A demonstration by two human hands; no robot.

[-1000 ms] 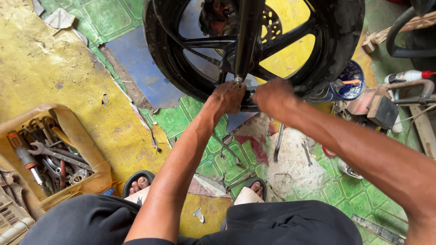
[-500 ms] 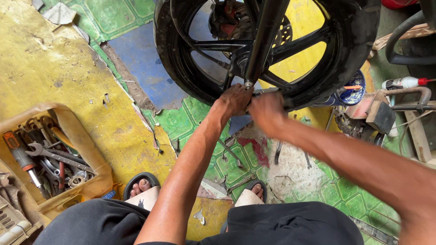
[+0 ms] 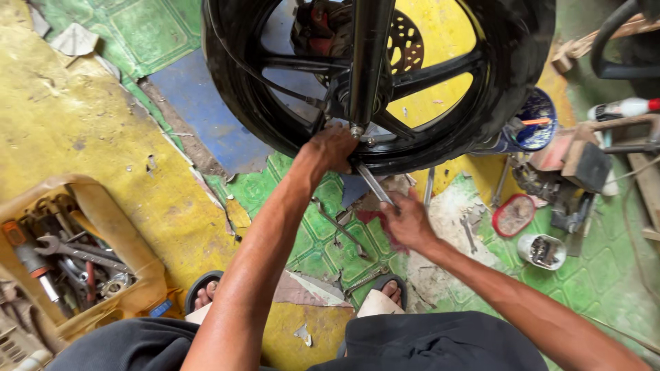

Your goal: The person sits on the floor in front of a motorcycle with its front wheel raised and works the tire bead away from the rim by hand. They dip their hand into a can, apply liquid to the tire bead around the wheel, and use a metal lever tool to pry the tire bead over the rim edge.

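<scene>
The black motorcycle wheel (image 3: 481,103) stands upright over the patchy green and yellow floor (image 3: 103,137), its fork leg (image 3: 371,62) running down to the axle. The left hand (image 3: 332,150) presses against the axle end, fingers curled over it. Just below, the right hand (image 3: 407,221) grips the lower end of a long metal wrench (image 3: 375,184) that slants up to the axle. Loose spanners (image 3: 344,230) lie on the floor between the arms. A tan tool tray (image 3: 75,254) sits far left; a blue tin (image 3: 533,120) rests near the tyre.
</scene>
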